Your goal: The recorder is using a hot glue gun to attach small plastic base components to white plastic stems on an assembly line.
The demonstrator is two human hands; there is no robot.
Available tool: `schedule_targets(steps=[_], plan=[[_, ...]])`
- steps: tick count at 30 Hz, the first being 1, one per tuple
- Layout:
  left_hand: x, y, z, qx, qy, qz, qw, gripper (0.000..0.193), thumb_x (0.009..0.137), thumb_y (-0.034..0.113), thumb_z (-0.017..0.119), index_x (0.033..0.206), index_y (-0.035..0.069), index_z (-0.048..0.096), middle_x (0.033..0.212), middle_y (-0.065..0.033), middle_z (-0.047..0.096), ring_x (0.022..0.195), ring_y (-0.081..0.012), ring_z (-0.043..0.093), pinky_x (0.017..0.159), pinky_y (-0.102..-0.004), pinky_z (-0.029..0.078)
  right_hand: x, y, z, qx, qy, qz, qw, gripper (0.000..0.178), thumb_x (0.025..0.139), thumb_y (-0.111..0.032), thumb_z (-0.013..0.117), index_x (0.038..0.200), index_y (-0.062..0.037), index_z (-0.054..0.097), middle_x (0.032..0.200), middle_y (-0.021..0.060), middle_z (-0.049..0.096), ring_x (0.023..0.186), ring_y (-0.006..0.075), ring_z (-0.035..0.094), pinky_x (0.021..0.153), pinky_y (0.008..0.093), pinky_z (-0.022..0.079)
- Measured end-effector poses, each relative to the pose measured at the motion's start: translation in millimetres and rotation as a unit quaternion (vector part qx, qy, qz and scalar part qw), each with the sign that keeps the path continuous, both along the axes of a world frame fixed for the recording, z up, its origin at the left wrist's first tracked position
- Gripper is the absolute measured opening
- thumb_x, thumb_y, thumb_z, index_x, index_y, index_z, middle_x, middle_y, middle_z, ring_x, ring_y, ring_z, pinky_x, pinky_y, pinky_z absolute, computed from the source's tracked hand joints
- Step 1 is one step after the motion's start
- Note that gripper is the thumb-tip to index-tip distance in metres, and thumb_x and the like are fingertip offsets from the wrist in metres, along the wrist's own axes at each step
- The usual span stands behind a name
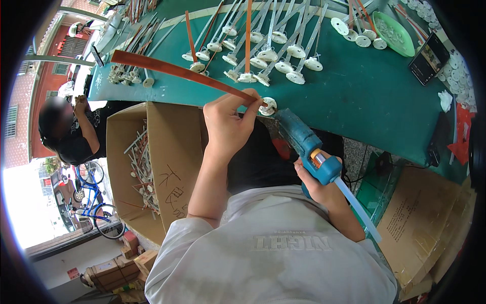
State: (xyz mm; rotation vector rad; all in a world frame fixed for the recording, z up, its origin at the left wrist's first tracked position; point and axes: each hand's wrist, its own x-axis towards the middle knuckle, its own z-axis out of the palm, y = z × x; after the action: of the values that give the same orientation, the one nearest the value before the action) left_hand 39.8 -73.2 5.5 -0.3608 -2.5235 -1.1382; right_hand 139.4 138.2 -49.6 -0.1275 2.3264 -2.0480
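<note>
Pinched in the fingers of my left hand (230, 121) is a long reddish-brown flat strip (177, 72), with a small round white disc (268, 106) at its near end. My right hand (321, 182) is closed around a blue hot glue gun (301, 137). The gun's nozzle points at the disc, close by its right side; I cannot tell if they touch. A long pale glue stick (359, 210) sticks out of the gun's back end. Across the green table (344, 96), many similar strips with white discs (268, 53) lie in rows beyond my hands.
A cardboard box (174, 167) holding more strips with discs stands at my left. On the right are a green tray (395, 34) of clear pieces, a phone (429, 60), loose clear discs (458, 76) and flattened cardboard (417, 218). Another person (71, 126) sits at the far left.
</note>
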Motion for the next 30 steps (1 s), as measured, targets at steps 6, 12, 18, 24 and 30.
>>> schedule_targets(steps=[6, 12, 18, 24, 30], plan=[[-4, -5, -10, 0.207, -0.138, -0.065, 0.966, 0.006, 0.093, -0.004, 0.068, 0.096, -0.008, 0.07, 0.088, -0.0054, 0.072, 0.077, -0.0089, 0.066, 0.067, -0.0221, 0.053, -5, 1, -3, 0.035, 0.05, 0.014, 0.998, 0.016, 0.076, -0.006, 0.076, 0.079, -0.0003, 0.062, 0.063, 0.0091, 0.061, 0.053, 0.0233, 0.062, 0.052, 0.0316, 0.048], [-10, -8, -12, 0.066, 0.009, -0.059, 0.996, 0.018, 0.101, 0.006, 0.061, 0.095, -0.009, 0.068, 0.094, -0.0093, 0.073, 0.082, -0.0117, 0.069, 0.07, -0.0243, 0.055, 4, 14, -4, 0.051, 0.094, 0.049, 0.993, 0.017, 0.073, -0.008, 0.078, 0.078, -0.002, 0.063, 0.063, 0.0094, 0.061, 0.053, 0.0243, 0.062, 0.05, 0.0325, 0.047], [-28, 2, 17, -0.047, -0.019, -0.039, 0.998, 0.011, 0.09, 0.006, 0.072, 0.099, 0.003, 0.078, 0.076, -0.007, 0.074, 0.062, -0.0084, 0.065, 0.056, -0.0234, 0.049, -6, 19, -3, -0.006, 0.074, 0.024, 0.997, 0.015, 0.078, -0.007, 0.075, 0.081, -0.0014, 0.061, 0.064, 0.0047, 0.057, 0.051, 0.0144, 0.052, 0.05, 0.0277, 0.041], [-41, 16, 20, -0.126, -0.031, -0.038, 0.991, 0.01, 0.08, 0.004, 0.078, 0.091, 0.004, 0.079, 0.075, -0.0061, 0.074, 0.059, -0.0079, 0.064, 0.051, -0.0223, 0.045, -21, 9, -6, 0.013, 0.126, -0.002, 0.992, 0.013, 0.077, -0.006, 0.073, 0.082, -0.0014, 0.062, 0.065, 0.0063, 0.059, 0.051, 0.0188, 0.055, 0.05, 0.0288, 0.044], [-35, 16, 6, -0.05, 0.011, -0.016, 0.999, 0.01, 0.078, 0.0, 0.077, 0.087, 0.003, 0.076, 0.071, -0.0118, 0.07, 0.054, -0.0211, 0.065, 0.049, -0.027, 0.047, -24, 5, -21, 0.02, 0.131, 0.015, 0.991, 0.015, 0.071, -0.007, 0.074, 0.079, -0.0025, 0.063, 0.064, 0.0074, 0.061, 0.049, 0.0235, 0.059, 0.048, 0.0305, 0.047]])
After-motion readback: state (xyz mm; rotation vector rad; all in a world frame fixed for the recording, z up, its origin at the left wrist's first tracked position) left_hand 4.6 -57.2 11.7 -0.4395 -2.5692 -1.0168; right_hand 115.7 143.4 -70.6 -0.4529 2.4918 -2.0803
